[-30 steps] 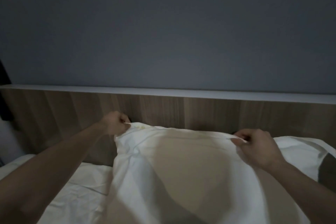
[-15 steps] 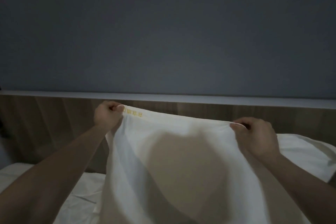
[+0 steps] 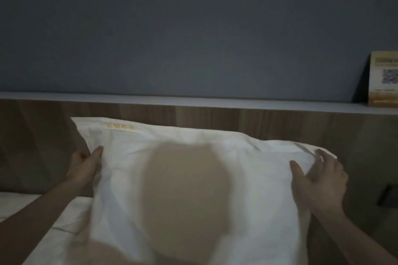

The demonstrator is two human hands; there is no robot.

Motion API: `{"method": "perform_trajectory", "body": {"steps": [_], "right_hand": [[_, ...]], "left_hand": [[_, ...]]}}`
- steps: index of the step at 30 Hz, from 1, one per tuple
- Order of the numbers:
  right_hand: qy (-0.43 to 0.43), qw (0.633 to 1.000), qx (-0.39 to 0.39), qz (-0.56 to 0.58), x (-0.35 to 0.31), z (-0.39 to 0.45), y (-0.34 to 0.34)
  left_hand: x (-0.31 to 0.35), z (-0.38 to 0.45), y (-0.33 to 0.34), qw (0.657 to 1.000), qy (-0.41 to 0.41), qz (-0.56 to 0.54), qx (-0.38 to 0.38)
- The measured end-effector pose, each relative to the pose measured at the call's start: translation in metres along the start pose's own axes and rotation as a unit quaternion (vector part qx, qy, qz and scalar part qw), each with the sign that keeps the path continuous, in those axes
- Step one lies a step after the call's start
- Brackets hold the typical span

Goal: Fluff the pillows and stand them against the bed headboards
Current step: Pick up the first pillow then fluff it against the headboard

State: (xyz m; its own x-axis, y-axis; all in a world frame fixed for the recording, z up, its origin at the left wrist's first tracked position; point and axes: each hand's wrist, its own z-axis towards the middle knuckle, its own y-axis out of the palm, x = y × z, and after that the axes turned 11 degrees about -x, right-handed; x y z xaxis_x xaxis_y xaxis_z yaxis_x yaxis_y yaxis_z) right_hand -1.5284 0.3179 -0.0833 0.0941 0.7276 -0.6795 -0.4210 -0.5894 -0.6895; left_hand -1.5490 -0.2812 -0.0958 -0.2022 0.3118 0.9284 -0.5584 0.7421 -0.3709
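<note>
A large white rectangular fabric pillow (image 3: pixel 193 178) is standing on the white-sheeted bed (image 3: pixel 53 230), leaning back against the brown wood-grain headboard (image 3: pixel 237 118). Its long axis is running left to right, parallel to the headboard, with the upper edge sloping down slightly toward the right. A small line of yellow embroidered lettering (image 3: pixel 119 126) is sitting near the top left corner; it is too blurred to read. A broad rounded shadow is falling across the middle of the pillow's face.

The left hand (image 3: pixel 83 168) is holding the pillow's left edge, the thumb lying flat on the front face and the other fingers (image 3: pixel 77 155) curling behind the side. The right hand (image 3: pixel 318 180) is resting flat against the pillow's right end, its fingers spread and nearly straight, gripping nothing; they are motion-blurred.

Above the headboard a pale grey ledge (image 3: pixel 193 102) is running the width of the view under a dark blue-grey wall (image 3: pixel 193 28). A yellowish printed card (image 3: pixel 384 79) is standing on the ledge at the far right, leaning on the wall. A dark socket plate (image 3: pixel 387 197) is showing on the headboard at lower right.
</note>
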Motion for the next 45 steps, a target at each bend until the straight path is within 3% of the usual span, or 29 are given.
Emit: {"method": "perform_trajectory", "body": {"steps": [2, 5, 7, 10, 15, 23, 27, 36, 40, 42, 45], "right_hand": [[0.077, 0.991, -0.026, 0.106, 0.015, -0.008, 0.008], [0.151, 0.942, -0.069, 0.291, 0.014, -0.014, 0.019], [0.163, 0.931, -0.101, 0.31, 0.009, -0.016, 0.025], [0.129, 0.931, -0.08, 0.332, -0.005, -0.017, 0.028], [0.088, 0.939, -0.05, 0.328, -0.018, -0.01, 0.028], [0.129, 0.958, -0.106, 0.235, -0.009, -0.017, 0.037], [0.133, 0.955, -0.127, 0.233, -0.001, -0.025, 0.036], [0.113, 0.969, -0.03, 0.22, 0.006, -0.024, 0.027], [0.15, 0.966, -0.056, 0.201, 0.007, -0.027, 0.031], [0.12, 0.969, -0.042, 0.211, 0.004, -0.029, 0.033], [-0.018, 0.988, 0.048, 0.143, -0.005, -0.031, 0.028]], "left_hand": [[-0.007, -0.012, 0.011, 0.994, -0.061, -0.058, -0.076], [-0.009, -0.015, 0.018, 0.989, -0.109, -0.051, -0.086], [-0.009, -0.018, 0.013, 0.992, -0.097, -0.026, -0.075], [-0.012, -0.015, 0.002, 0.998, -0.05, -0.012, -0.027], [-0.003, -0.031, -0.013, 0.999, -0.016, -0.012, 0.042], [0.002, -0.023, 0.005, 0.996, -0.085, 0.004, -0.018], [0.006, -0.031, 0.017, 0.997, -0.061, 0.029, -0.021], [0.003, -0.03, -0.004, 0.997, 0.02, 0.031, 0.062], [0.003, -0.039, 0.007, 0.998, -0.026, 0.059, 0.028], [0.009, -0.041, 0.011, 0.997, -0.043, 0.057, 0.03], [0.028, -0.053, 0.019, 0.99, 0.066, 0.092, 0.084]]}}
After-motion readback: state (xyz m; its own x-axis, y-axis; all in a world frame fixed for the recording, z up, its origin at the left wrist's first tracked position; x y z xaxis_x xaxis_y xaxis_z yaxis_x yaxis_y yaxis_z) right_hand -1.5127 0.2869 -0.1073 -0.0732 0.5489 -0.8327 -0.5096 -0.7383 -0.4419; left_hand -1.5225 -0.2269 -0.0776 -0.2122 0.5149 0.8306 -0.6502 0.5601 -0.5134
